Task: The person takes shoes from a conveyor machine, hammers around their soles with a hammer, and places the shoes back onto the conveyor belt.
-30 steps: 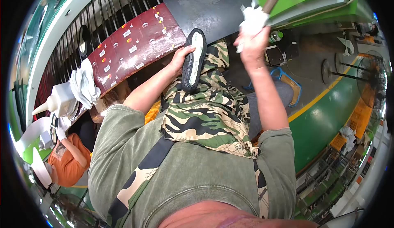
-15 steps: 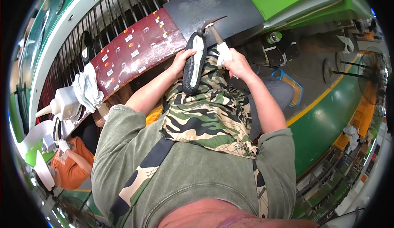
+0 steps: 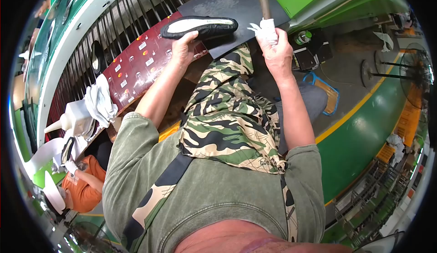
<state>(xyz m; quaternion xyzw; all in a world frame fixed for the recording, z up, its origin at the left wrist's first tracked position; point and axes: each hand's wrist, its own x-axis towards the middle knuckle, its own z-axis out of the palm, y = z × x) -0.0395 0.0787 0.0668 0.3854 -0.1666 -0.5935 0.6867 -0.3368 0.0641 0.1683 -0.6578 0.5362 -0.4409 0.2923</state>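
Observation:
A black shoe upper on a last (image 3: 199,27), its pale underside facing up, lies across my left hand (image 3: 183,48). That hand is closed around its near side, over the maroon and grey work surface. My right hand (image 3: 276,50) grips a hammer (image 3: 265,5) by its handle, which is wrapped in white cloth. The hammer head points up and away, above the grey sheet and apart from the shoe. A camouflage apron (image 3: 227,116) covers my lap.
A maroon board (image 3: 136,66) and a dark grey sheet (image 3: 218,2) lie over a rack of metal rods. White gloves (image 3: 99,100) and a white squeeze bottle (image 3: 70,117) sit at the left. A co-worker in orange (image 3: 86,187) holds another shoe. Green machinery (image 3: 318,2) stands right.
The shoe has turned from upright to nearly crosswise and moved up and left. My right hand has lifted the hammer away from the shoe, up and to the right.

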